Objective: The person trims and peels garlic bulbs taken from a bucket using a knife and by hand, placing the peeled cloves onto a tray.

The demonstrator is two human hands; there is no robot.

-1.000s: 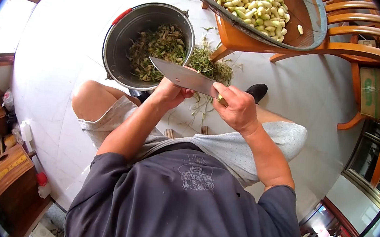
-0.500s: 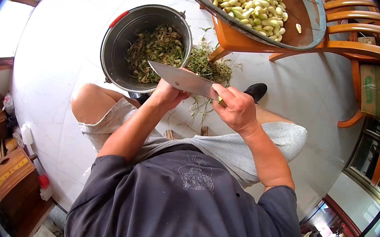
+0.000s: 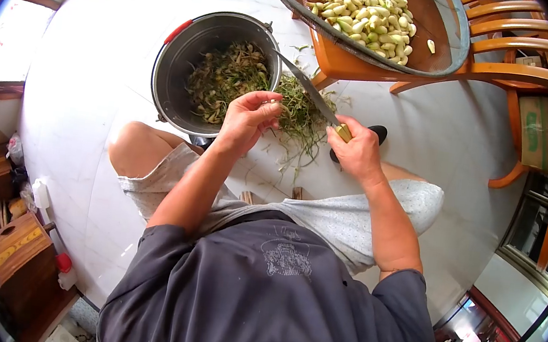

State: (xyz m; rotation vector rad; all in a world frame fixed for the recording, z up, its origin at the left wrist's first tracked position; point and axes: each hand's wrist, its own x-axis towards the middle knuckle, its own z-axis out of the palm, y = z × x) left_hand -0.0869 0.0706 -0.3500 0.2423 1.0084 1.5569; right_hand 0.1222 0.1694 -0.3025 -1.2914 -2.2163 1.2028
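Observation:
My right hand point(image 3: 357, 150) is wrapped round the yellowish handle of a large knife point(image 3: 310, 93), its blade pointing up and left, away from me. Pinched between the thumb and fingers of my left hand point(image 3: 250, 120) is a small pale bulb point(image 3: 274, 102), mostly covered by the fingertips. This hand is just over the near right rim of a metal bucket point(image 3: 162, 84). Inside the bucket lie green and brown plant trimmings point(image 3: 227, 81). More green stalks and roots point(image 3: 304, 117) are heaped on the floor beside it, under the blade.
A mesh basket point(image 3: 461, 40) with many pale peeled bulbs point(image 3: 366, 16) rests on a wooden chair point(image 3: 340, 60) at the upper right. My knees flank the work area, over a pale tiled floor point(image 3: 105, 84). Wooden boxes point(image 3: 18, 250) stand at the lower left.
The knife has swung away from my left hand, its blade turning from nearly level to steeply slanted. My right hand has shifted slightly right; the bulb now shows in my left fingertips.

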